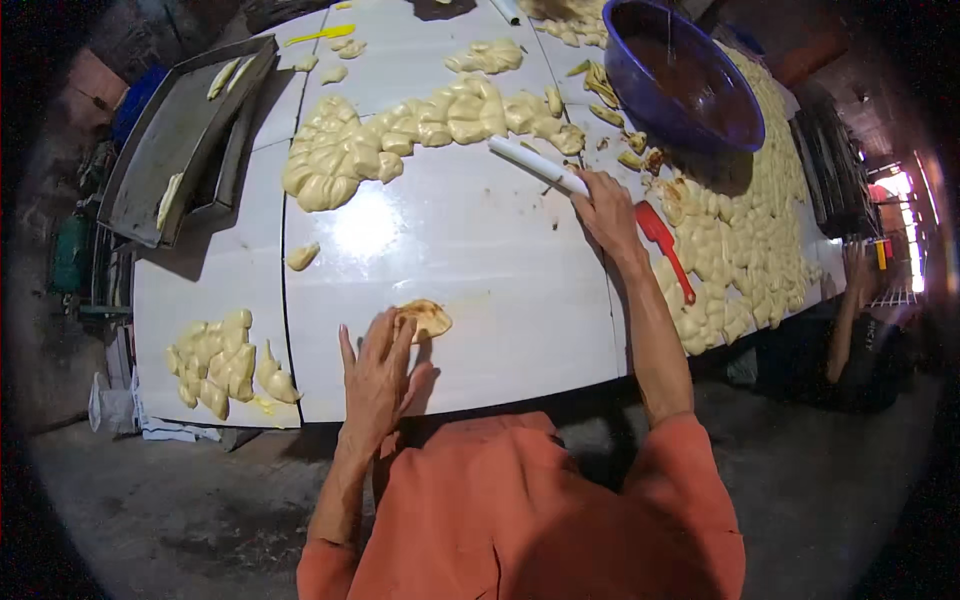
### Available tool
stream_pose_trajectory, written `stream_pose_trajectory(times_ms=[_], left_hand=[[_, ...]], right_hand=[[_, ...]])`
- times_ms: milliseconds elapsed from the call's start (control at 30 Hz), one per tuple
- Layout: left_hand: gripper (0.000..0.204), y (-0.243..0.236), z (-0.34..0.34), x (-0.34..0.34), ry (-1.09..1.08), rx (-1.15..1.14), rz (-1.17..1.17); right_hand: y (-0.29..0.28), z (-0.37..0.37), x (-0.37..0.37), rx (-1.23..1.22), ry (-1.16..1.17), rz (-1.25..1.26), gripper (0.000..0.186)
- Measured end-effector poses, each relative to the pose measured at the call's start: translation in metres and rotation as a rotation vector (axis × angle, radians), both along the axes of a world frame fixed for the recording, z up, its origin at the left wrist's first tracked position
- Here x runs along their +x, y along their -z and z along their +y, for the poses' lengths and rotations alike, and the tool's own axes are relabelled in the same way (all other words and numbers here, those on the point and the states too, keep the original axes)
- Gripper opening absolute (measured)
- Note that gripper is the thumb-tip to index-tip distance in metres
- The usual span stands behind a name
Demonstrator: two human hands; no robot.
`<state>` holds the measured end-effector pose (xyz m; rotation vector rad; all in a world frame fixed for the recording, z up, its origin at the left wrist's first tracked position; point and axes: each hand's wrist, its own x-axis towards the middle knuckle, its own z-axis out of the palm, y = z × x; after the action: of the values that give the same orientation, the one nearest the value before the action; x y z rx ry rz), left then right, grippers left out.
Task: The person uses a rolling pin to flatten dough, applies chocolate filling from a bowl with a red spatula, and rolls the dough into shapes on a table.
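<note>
Near the front of the white tabletop [520, 350], a flattened dough piece [428, 318] with a brown smear on it lies beside my left hand [375, 375]. My left fingers are stretched out, and the fingertips reach the dough's left edge. Farther right, my right hand [605, 210] grips the near end of a white rolling pin [525, 160], which lies slanted toward the far left. Right of that hand is a red scraper or spatula [665, 245] resting against many small dough pieces [745, 250]. A single small dough lump [302, 257] sits to the left.
A purple basin [632, 75] with brown contents stands at the far right. Rows of dough lumps [430, 120] stretch across the back; another dough cluster [215, 360] is front left. Metal trays [190, 140] overlap the left edge, near a yellow spatula [320, 36]. Another person's arm [848, 310] shows at right.
</note>
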<state>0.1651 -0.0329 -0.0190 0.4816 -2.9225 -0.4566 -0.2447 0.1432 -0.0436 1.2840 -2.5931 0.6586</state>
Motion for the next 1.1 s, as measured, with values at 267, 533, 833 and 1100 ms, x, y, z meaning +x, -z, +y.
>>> stream_pose_trajectory(times_ms=[267,533,833,1100], left_hand=[[0.071,-0.053,-0.037,-0.166,0.166,-0.295,0.247],[0.033,-0.044,-0.025,-0.213,0.092,0.349,0.005],[0.037,-0.037,0.003,-0.183,0.079,1.123,-0.036],[0.035,-0.018,-0.008,-0.146,0.01,1.003,0.036]], right_hand=[[-0.075,0.009,0.035,0.051,-0.263,-0.029,0.041],[-0.077,0.015,0.059,-0.58,0.106,-0.029,0.098],[-0.064,-0.058,0.131,-0.87,0.012,-1.373,0.031],[-0.015,-0.027,0.06,-0.945,0.299,-0.977,0.073]])
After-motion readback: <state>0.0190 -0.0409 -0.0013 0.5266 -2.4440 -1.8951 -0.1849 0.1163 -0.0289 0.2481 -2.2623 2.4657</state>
